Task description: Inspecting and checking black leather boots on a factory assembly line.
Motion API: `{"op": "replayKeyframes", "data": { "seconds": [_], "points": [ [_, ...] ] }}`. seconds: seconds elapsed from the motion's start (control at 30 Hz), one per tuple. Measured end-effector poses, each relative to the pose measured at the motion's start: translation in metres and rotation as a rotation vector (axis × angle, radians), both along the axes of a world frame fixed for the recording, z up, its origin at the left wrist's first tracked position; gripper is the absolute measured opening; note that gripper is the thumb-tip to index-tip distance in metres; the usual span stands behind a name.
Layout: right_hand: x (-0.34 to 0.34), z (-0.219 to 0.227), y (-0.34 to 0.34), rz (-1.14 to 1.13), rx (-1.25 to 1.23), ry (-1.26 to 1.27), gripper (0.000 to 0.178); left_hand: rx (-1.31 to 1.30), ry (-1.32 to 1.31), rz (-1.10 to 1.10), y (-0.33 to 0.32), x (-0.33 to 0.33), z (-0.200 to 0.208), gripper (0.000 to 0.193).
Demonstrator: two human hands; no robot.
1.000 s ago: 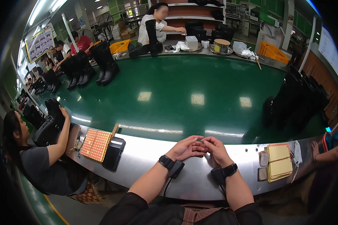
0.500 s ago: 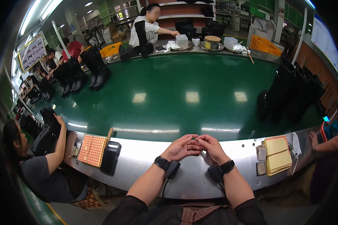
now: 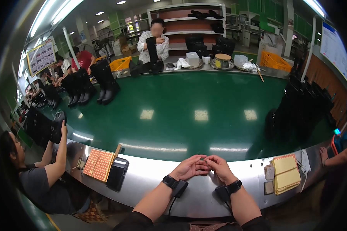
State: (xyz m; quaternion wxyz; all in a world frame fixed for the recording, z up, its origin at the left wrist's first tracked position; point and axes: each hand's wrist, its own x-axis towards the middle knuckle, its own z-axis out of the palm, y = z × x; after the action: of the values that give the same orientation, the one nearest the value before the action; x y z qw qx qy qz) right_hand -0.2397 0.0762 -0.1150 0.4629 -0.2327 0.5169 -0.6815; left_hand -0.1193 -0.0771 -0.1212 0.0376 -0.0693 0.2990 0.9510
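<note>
My left hand (image 3: 189,168) and my right hand (image 3: 218,168) meet fingertip to fingertip above the metal ledge (image 3: 204,192), close to the edge of the green table surface (image 3: 173,123). The left palm is turned inward, its fingers loosely stretched and slightly apart. On the right hand, thumb and forefinger come together against the left fingertips; anything between them is too small to make out. A black band with a small box and a cable sits on each wrist. To the left lie a sheet of red-dotted stickers (image 3: 98,165) and a black phone-like case (image 3: 117,174).
A yellow pad of stickers (image 3: 286,174) lies right, beside small brown blocks (image 3: 268,187). Black boots stand at far left (image 3: 105,82) and right (image 3: 289,111). A co-worker at left lifts a black boot (image 3: 50,125); another stands across the table. A hand rests at far right.
My view has tilted up, so everything sits lower. My hands keep nearly the same pose. The left co-worker has raised and turned the boot; the person opposite has drawn their arm in to a boot.
</note>
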Motion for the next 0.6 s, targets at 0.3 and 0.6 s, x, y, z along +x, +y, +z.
{"op": "replayKeyframes", "data": {
  "seconds": [0.3, 0.6],
  "points": [
    [0.004, 0.003, 0.01, -0.008, -0.002, -0.032, 0.015, -0.005, 0.038, -0.02, 0.006, 0.003, -0.003, 0.035],
    [-0.001, 0.004, 0.01, -0.021, -0.006, 0.03, 0.017, -0.006, 0.011, -0.02, 0.007, -0.007, 0.0, 0.032]
  ]
}}
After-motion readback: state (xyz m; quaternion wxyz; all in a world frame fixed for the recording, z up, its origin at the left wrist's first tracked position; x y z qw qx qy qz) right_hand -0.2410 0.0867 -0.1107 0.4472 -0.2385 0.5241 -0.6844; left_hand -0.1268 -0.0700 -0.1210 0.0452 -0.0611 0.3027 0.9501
